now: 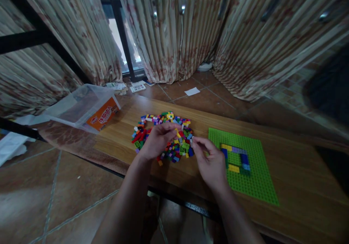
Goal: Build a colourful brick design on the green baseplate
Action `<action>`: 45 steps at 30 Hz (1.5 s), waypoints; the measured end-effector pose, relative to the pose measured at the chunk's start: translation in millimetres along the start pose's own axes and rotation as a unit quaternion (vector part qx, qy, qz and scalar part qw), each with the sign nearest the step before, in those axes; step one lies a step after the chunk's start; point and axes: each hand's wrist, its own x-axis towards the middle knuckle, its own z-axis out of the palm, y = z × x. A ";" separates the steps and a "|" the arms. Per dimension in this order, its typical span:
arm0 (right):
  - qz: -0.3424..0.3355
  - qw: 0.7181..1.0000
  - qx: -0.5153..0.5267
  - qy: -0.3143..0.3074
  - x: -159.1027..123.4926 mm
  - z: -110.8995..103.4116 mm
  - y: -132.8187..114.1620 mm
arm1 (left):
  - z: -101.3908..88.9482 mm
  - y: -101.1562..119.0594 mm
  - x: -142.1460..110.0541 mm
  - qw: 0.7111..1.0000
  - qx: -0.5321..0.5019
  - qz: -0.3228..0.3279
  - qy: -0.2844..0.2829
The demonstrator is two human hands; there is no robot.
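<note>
Over a heap of mixed toy bricks (174, 153), my left hand (158, 138) is closed, with a yellow brick (177, 132) at its fingertips. My right hand (211, 162) pinches a small whitish brick (192, 139) at the heap's right edge, mostly hidden by the fingers. To the right lies a green baseplate (245, 189). A rectangular outline of bricks stands on it, with yellow bricks (233, 168), dark blue bricks (244, 159) and a purple brick (236, 149) among them. My right hand partly covers the plate's left side.
The wooden table (125, 146) carries a clear plastic box (81, 109) with an orange label at the left. A dark object (334, 164) is at the right edge. Striped curtains (174, 37) hang behind, and white paper (192, 91) lies on the tiled floor.
</note>
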 end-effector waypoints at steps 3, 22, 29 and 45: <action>0.029 0.997 0.066 0.006 1.3 1.5 -3.4 | 13.5 2.4 -5.4 0.998 -0.038 -0.009 -0.043; 0.099 0.978 0.185 0.019 4.2 1.1 -2.6 | 22.4 -1.5 -7.1 1.000 -0.022 0.022 0.004; -0.026 0.999 0.014 -0.021 -1.6 9.2 -5.2 | -12.6 -15.9 0.0 0.966 0.225 0.059 0.110; -0.071 0.992 -0.100 -0.035 0.4 15.2 -0.5 | -36.0 -4.8 -7.9 0.913 0.383 0.028 0.136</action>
